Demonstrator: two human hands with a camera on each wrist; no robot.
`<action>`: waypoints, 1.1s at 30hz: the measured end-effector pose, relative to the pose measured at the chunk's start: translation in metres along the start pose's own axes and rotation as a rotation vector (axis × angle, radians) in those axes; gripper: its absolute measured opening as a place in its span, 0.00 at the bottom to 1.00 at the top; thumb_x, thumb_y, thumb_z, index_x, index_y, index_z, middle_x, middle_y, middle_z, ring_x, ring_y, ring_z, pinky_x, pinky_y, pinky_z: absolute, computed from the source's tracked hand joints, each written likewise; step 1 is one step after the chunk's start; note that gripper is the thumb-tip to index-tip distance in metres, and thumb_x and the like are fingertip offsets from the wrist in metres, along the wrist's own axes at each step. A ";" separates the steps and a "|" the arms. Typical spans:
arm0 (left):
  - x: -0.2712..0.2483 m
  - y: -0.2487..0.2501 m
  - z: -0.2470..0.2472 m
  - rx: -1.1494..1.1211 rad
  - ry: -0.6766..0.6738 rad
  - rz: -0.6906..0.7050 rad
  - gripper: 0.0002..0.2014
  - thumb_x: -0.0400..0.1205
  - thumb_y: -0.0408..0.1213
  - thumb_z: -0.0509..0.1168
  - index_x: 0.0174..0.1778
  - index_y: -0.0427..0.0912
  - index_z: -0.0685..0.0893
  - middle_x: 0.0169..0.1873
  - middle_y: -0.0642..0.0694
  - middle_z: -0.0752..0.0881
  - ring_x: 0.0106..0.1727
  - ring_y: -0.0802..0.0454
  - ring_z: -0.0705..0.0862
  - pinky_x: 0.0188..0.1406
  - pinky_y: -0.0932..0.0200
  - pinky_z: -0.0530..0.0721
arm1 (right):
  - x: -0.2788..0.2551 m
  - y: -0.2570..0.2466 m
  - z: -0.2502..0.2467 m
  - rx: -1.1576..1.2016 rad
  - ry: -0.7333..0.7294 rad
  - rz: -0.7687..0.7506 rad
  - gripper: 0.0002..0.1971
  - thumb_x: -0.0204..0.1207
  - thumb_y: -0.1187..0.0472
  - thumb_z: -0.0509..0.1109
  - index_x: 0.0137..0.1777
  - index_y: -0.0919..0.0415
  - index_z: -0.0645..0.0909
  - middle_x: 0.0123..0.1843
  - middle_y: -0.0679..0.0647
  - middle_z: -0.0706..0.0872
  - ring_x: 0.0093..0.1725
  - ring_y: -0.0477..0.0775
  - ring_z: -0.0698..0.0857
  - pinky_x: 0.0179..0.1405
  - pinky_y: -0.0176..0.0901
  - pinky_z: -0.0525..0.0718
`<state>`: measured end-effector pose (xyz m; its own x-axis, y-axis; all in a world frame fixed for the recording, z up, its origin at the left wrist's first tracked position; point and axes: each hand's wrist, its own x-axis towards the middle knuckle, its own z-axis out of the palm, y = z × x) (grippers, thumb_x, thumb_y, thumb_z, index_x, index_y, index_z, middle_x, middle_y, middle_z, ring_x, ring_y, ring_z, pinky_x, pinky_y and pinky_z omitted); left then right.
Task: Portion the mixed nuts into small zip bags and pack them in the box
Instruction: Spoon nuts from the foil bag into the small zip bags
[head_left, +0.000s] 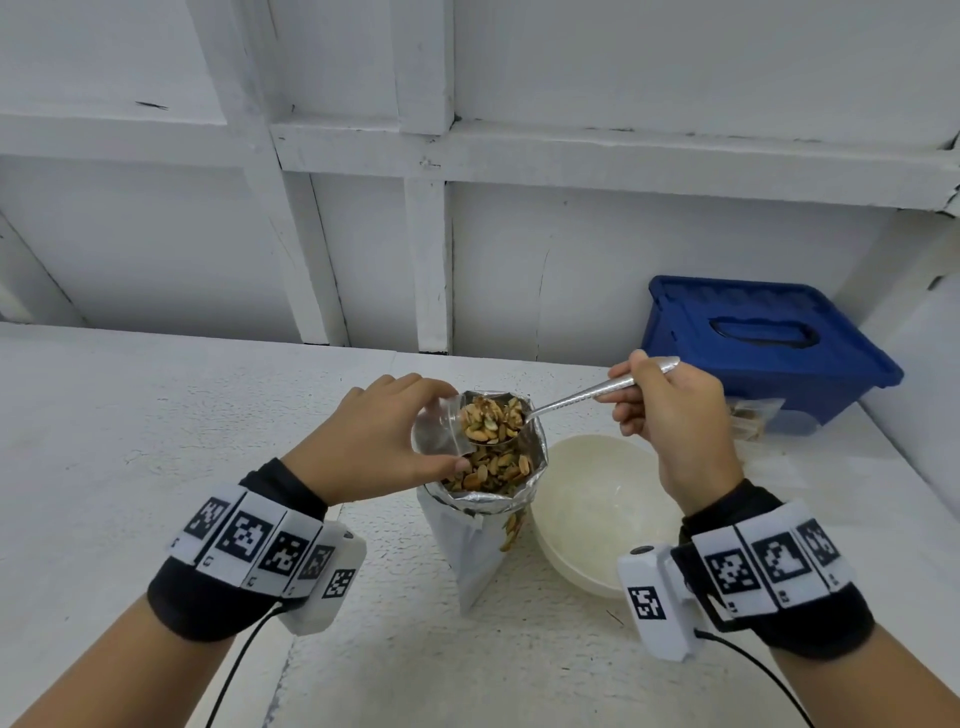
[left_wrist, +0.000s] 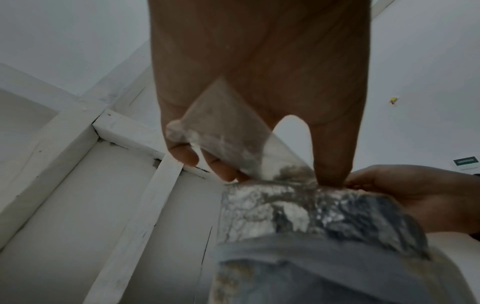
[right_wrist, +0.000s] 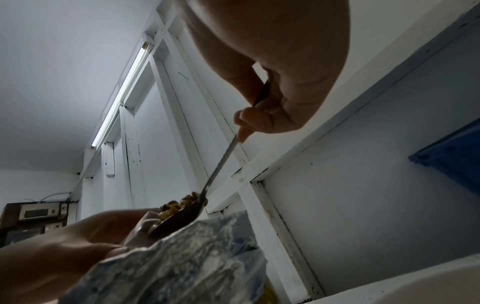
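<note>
A foil pouch of mixed nuts (head_left: 485, 519) stands open on the white table (head_left: 156, 415), its foil rim (left_wrist: 298, 207) (right_wrist: 182, 257) close under both hands. My left hand (head_left: 384, 441) pinches a small clear zip bag (head_left: 441, 426) (left_wrist: 228, 133) open just over the pouch mouth. My right hand (head_left: 670, 415) grips a metal spoon (head_left: 587, 392) (right_wrist: 223, 162) by its handle. The spoon's bowl, heaped with nuts (head_left: 491, 415) (right_wrist: 179, 205), sits at the zip bag's opening (right_wrist: 145, 224).
A cream bowl (head_left: 597, 514) stands right of the pouch, under my right wrist. A blue plastic box (head_left: 769, 343), lid on, sits at the back right, with small filled zip bags (head_left: 753, 415) in front of it. White framed wall behind.
</note>
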<state>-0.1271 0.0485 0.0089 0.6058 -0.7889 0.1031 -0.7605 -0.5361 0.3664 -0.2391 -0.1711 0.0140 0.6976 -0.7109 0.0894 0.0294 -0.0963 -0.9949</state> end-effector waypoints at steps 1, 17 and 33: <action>0.000 0.001 0.002 -0.017 0.002 -0.001 0.45 0.58 0.74 0.51 0.68 0.52 0.72 0.50 0.63 0.72 0.52 0.60 0.71 0.54 0.56 0.72 | -0.001 0.000 0.001 0.002 -0.009 0.004 0.15 0.83 0.61 0.60 0.37 0.62 0.82 0.26 0.54 0.86 0.22 0.45 0.79 0.20 0.34 0.76; 0.002 0.014 0.019 -0.285 0.084 -0.047 0.39 0.59 0.70 0.59 0.63 0.53 0.75 0.47 0.71 0.73 0.54 0.58 0.75 0.59 0.47 0.77 | -0.013 -0.024 0.023 -0.251 -0.148 -0.281 0.14 0.82 0.58 0.59 0.36 0.52 0.80 0.28 0.48 0.85 0.24 0.40 0.81 0.28 0.33 0.81; -0.008 0.008 0.016 -0.650 0.328 -0.160 0.18 0.73 0.47 0.71 0.57 0.56 0.74 0.47 0.58 0.83 0.44 0.66 0.82 0.35 0.74 0.79 | -0.014 -0.069 0.006 -0.298 0.004 -0.767 0.10 0.81 0.55 0.59 0.45 0.54 0.81 0.31 0.51 0.85 0.28 0.53 0.83 0.27 0.50 0.80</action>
<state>-0.1418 0.0458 -0.0038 0.8135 -0.5315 0.2361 -0.4271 -0.2705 0.8628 -0.2463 -0.1502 0.0810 0.5582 -0.3746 0.7403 0.3053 -0.7369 -0.6031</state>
